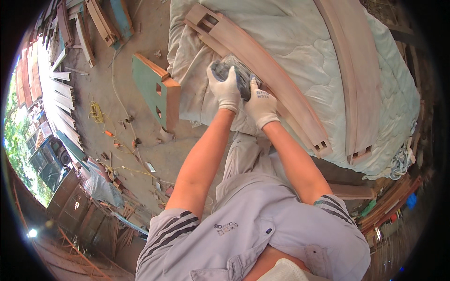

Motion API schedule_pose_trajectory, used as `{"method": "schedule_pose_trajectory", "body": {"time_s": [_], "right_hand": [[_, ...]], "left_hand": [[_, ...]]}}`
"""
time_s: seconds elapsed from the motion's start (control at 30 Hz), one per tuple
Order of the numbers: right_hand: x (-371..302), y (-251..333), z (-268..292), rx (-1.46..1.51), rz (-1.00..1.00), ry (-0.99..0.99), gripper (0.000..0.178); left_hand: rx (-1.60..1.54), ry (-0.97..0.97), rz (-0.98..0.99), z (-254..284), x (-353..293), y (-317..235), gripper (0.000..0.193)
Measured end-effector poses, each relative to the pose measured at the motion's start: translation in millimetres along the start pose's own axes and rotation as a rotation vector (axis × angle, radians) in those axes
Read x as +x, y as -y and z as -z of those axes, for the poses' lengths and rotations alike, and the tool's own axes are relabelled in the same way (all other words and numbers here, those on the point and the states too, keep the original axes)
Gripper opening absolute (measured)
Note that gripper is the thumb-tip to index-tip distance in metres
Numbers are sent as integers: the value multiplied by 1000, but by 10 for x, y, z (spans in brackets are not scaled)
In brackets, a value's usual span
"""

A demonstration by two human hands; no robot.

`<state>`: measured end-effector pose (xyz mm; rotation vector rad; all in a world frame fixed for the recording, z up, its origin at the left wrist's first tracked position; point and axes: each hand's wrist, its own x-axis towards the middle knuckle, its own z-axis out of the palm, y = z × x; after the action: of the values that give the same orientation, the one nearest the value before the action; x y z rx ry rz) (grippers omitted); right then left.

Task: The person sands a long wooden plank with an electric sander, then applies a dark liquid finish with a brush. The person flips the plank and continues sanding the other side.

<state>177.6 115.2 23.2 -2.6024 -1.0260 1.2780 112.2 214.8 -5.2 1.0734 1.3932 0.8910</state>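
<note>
Both of my hands wear pale work gloves and meet over the near left part of a quilt-covered surface. Between them is a dark grey crumpled bundle, of cloth or plastic, I cannot tell which. My left hand grips its left side, thumb and fingers curled round it. Along its lower right edge my right hand is closed, thumb pointing up; the fingers beneath are hidden. Just beyond the hands, a curved wooden piece with rectangular slots at its ends lies slantwise on the pale quilt.
A second long curved wooden piece lies at the right of the quilt. Left of the quilt stands a green-faced wooden block with square holes. A yellow cord and scraps litter the floor. More slotted timbers lie far left.
</note>
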Motion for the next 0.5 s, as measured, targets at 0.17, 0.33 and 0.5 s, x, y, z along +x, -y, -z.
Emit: {"method": "schedule_pose_trajectory", "body": {"time_s": [0.17,0.33,0.5], "right_hand": [[493,512,-24,50,89,-156,82],[757,1041,255,80,88,-68,78],[708,991,315,88,59,-5,80]], "left_hand": [[-11,41,-55,132,807,-128,44],[-119,32,-72,181,1433,-274,26],[-67,48,-17,160,1435,-235,32]]}}
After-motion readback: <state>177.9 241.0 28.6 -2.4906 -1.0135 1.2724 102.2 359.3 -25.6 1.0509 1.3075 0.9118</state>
